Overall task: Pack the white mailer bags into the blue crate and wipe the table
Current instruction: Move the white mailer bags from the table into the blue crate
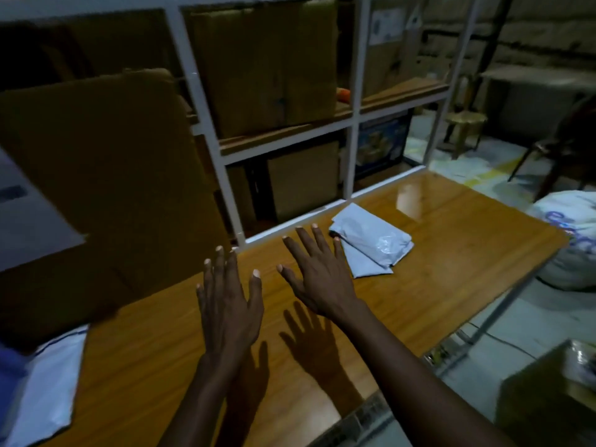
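Both hands hover above the wooden table (435, 269) with fingers spread and nothing in them. My left hand (227, 298) is near the table's middle. My right hand (317, 272) is just right of it, fingertips close to a folded white mailer bag (371, 243) lying on the far part of the table. Another white mailer bag (48, 382) lies at the table's near left edge, beside something blue (11, 366) at the frame's left border. I cannot tell whether that is the crate.
A large cardboard box (106, 175) stands on the table's left side. Behind the table a white metal shelf (353, 124) holds several cardboard boxes. A big white sack (571, 240) sits on the floor right of the table, and a cardboard box (554, 391) at lower right.
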`<state>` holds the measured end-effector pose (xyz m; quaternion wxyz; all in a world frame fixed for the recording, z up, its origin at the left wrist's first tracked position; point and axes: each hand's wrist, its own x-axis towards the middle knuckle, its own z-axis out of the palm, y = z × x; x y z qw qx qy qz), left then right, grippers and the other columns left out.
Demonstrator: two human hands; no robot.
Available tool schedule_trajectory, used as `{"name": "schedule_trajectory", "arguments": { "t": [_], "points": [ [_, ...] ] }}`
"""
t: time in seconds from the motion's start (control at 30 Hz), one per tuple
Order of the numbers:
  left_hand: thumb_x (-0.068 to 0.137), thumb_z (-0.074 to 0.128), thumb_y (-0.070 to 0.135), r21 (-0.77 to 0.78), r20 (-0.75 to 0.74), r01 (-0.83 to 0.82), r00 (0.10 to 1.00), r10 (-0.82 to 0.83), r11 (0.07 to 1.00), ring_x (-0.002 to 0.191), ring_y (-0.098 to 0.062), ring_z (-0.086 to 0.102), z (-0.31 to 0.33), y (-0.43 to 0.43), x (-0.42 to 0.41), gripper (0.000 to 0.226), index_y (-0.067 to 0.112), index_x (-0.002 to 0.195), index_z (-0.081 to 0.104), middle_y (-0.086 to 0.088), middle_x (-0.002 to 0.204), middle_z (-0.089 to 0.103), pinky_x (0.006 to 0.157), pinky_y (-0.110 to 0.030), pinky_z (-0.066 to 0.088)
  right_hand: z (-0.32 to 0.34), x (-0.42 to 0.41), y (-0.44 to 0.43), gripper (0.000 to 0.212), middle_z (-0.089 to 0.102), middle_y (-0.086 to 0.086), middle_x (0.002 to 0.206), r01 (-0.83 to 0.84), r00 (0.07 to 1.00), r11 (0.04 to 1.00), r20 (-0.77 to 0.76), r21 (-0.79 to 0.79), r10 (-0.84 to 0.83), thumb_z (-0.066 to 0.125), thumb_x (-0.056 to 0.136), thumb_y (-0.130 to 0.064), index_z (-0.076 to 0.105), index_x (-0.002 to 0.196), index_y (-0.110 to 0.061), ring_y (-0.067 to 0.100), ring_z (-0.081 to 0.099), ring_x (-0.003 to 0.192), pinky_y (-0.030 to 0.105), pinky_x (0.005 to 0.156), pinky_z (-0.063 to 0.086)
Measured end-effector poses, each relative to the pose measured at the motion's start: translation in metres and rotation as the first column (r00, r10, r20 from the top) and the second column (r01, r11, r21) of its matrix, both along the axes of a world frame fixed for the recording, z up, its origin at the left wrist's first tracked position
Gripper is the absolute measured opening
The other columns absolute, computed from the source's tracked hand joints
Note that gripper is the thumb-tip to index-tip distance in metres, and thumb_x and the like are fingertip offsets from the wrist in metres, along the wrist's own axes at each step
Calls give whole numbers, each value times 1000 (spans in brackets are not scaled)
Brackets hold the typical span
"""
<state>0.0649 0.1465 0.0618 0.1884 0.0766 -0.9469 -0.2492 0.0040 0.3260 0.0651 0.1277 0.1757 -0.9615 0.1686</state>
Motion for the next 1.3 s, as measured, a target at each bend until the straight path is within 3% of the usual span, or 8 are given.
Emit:
{"name": "schedule_trajectory", "arguments": {
  "t": [0.3, 0.43, 0.63, 0.83, 0.93, 1.03, 1.2, 1.3],
  "points": [
    [100, 19, 64, 79, 80, 102, 991, -108, 992, 158, -14, -6, -28, 123, -101, 73, 30, 164, 14, 8, 172, 1, 128, -46, 1, -30, -86, 108, 68, 9, -6, 170, 113, 993, 994, 40, -4, -113, 17, 100, -68, 27, 158, -34, 18, -8, 157, 56, 124, 5],
    [100, 20, 64, 79, 110, 121, 985, -129, 990, 158, -14, -6, -40, 171, -143, 73, 29, 164, 14, 7, 172, 0, 127, -43, -2, -42, -130, 153, 73, 5, -5, 170, 123, 988, 992, 93, -2, -123, 9, 96, -69, 19, 160, -36, 19, -8, 157, 55, 124, 3],
    [99, 20, 62, 86, 227, 62, 971, -80, 994, 158, -16, -7, -87, 239, -205, 72, 30, 164, 12, 9, 171, -3, 128, -46, 0, -72, -197, 209, 58, 19, 0, 168, 75, 992, 997, 98, 15, -76, 27, 106, -54, 31, 158, -30, 27, 7, 157, 59, 120, 15],
    [87, -3, 83, 141, 276, -10, 961, -29, 990, 158, -19, -3, -133, 300, -260, 94, 31, 164, 10, 15, 166, -12, 127, -51, 11, -105, -263, 255, 54, 13, 2, 170, -17, 963, 999, 270, 27, 9, 29, 106, -40, 26, 159, -30, 29, 2, 157, 61, 120, 17],
    [94, 16, 79, 75, 324, -21, 946, -4, 997, 158, -22, -14, -155, 321, -281, 84, 35, 163, -3, 10, 168, -21, 125, -51, 4, -123, -290, 273, 67, 8, 3, 170, -87, 932, 995, 356, 53, 62, 52, 102, -32, 21, 161, -28, 31, -1, 157, 60, 121, 19],
    [97, 26, 73, 5, 353, -31, 935, 27, 1000, 157, -26, -19, -170, 331, -292, 83, 37, 162, -11, 8, 169, -25, 122, -52, -3, -135, -303, 282, 75, 10, 5, 170, -105, 904, 992, 422, 65, 68, 61, 97, -26, 22, 160, -26, 33, 3, 156, 57, 121, 23],
    [100, 17, 63, -37, 326, -37, 944, 47, 999, 156, -25, -21, -175, 319, -287, 73, 35, 163, -9, 8, 168, -25, 122, -53, -2, -160, -306, 282, 54, 26, 9, 165, -156, 912, 987, 388, 27, 134, 38, 102, -36, 35, 155, -26, 38, 20, 153, 60, 111, 38],
    [102, 16, 59, -58, 325, -97, 939, 111, 994, 156, -25, -20, -178, 300, -278, 70, 34, 163, -5, 7, 170, -22, 121, -54, 0, -165, -301, 270, 59, 14, 6, 169, -187, 925, 980, 348, 62, 155, 27, 103, -48, 26, 159, -29, 35, 8, 156, 59, 117, 27]
  ]
}}
